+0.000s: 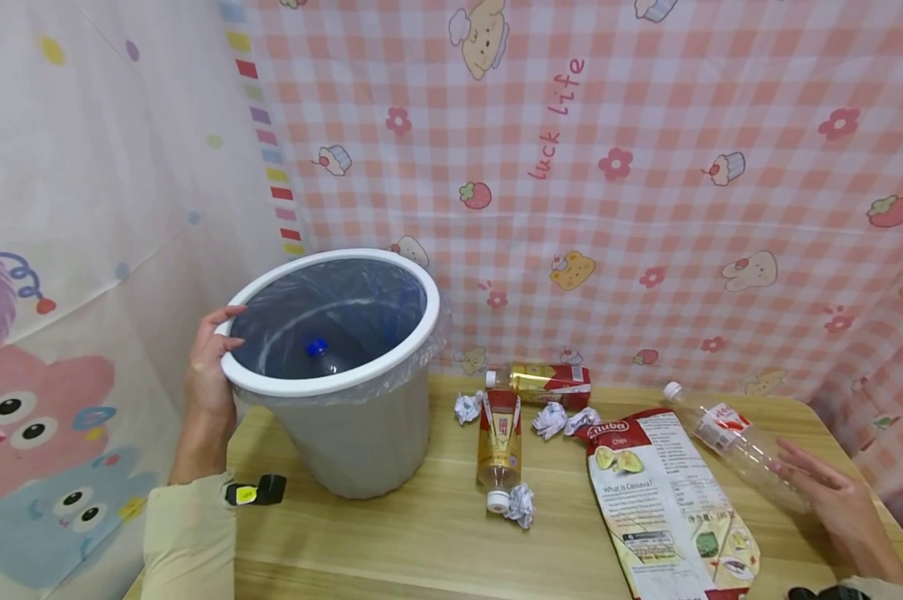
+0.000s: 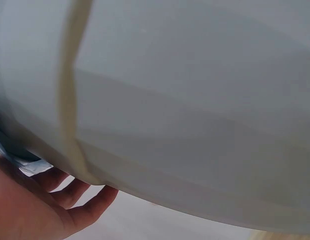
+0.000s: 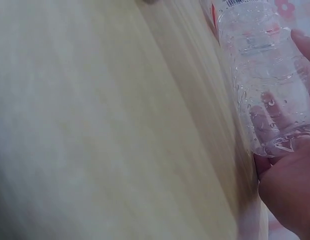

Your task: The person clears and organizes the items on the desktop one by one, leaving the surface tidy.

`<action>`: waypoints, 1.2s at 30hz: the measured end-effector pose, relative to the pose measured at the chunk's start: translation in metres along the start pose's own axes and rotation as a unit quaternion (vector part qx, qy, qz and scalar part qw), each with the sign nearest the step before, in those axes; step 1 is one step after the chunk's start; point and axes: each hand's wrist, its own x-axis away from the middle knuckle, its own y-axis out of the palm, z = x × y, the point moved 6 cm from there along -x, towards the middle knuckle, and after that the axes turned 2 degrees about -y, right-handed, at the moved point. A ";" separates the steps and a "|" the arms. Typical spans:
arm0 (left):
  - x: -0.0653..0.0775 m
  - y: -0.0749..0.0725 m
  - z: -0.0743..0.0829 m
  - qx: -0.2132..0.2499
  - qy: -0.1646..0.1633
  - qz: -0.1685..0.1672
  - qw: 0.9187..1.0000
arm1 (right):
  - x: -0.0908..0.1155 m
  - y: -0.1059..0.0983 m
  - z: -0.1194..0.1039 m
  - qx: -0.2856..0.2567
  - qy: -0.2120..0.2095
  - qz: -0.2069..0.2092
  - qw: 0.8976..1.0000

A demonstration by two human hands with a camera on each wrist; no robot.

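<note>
My left hand [image 1: 209, 379] grips the white rim of a grey trash bin [image 1: 361, 450] at the left of the table, fingers over the edge. The bin leans slightly and has a clear liner; a bottle with a blue cap [image 1: 317, 347] lies inside. In the left wrist view the bin's wall [image 2: 184, 110] fills most of the picture. At the far right my right hand [image 1: 834, 500] holds the lower end of a clear plastic bottle [image 1: 751, 457] lying on the table, its white cap pointing away. Through the bottle [image 3: 264, 65] in the right wrist view, fingers show behind it.
Mid-table are two red-labelled bottles, one upright-pointing [image 1: 499, 442] and one crosswise [image 1: 549, 383]. Crumpled paper balls [image 1: 521, 506] lie around them. A flat chips bag [image 1: 669, 508] lies left of the clear bottle. A checked curtain [image 1: 571, 208] hangs behind the wooden table [image 1: 436, 550].
</note>
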 end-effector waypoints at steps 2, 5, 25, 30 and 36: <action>0.000 0.000 0.000 -0.002 0.001 0.000 1.000 | 0.000 0.000 0.000 0.002 -0.002 0.005 1.000; 0.000 0.001 -0.001 -0.003 0.002 -0.002 1.000 | 0.001 0.000 0.001 0.001 -0.001 0.015 1.000; -0.002 0.002 -0.001 -0.010 0.008 0.002 1.000 | 0.000 0.000 0.001 0.045 0.026 0.045 0.998; -0.001 0.000 -0.001 -0.002 0.002 0.008 1.000 | 0.000 0.000 -0.004 0.034 0.015 0.042 0.998; 0.001 0.000 0.000 -0.001 0.007 0.012 1.000 | 0.001 0.001 -0.012 0.018 -0.005 0.033 0.999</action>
